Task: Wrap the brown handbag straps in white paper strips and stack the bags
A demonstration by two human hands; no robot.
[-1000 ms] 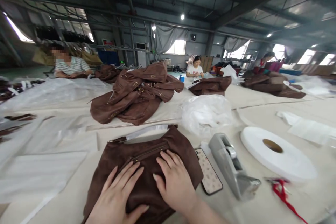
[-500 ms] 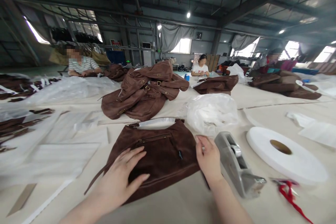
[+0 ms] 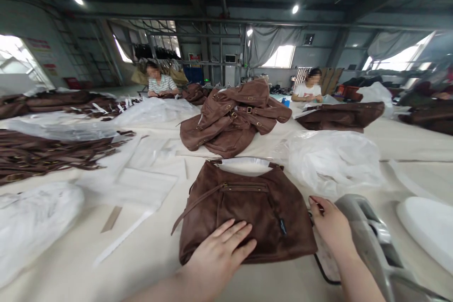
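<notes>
A dark brown handbag (image 3: 262, 217) lies on the table with its handle, wrapped in white, toward the far side. It has a front zip pocket, a long thin strap-like pull at the left, and a small dark-blue tag (image 3: 282, 227). My left hand (image 3: 222, 250) rests flat on the bag's lower front, fingers stretched out. At the bag's right edge, my right hand (image 3: 331, 226) has its fingers curled together; what they hold, if anything, is hidden. A thin dark cord or strap (image 3: 323, 276) curves below that hand. Close to its right stands a grey tape dispenser (image 3: 368, 231).
Beyond the bag is a pile of brown bags (image 3: 233, 122). Clear plastic (image 3: 332, 160) lies bunched to its right. Brown straps (image 3: 46, 151) and white sheets (image 3: 145, 188) are at the left, a white roll (image 3: 428, 231) at the right. Co-workers sit across the table.
The view has swung left, so things appear farther right. The bag now lies straighter, and my left hand has slid toward its lower middle. My right hand stays by its right edge.
</notes>
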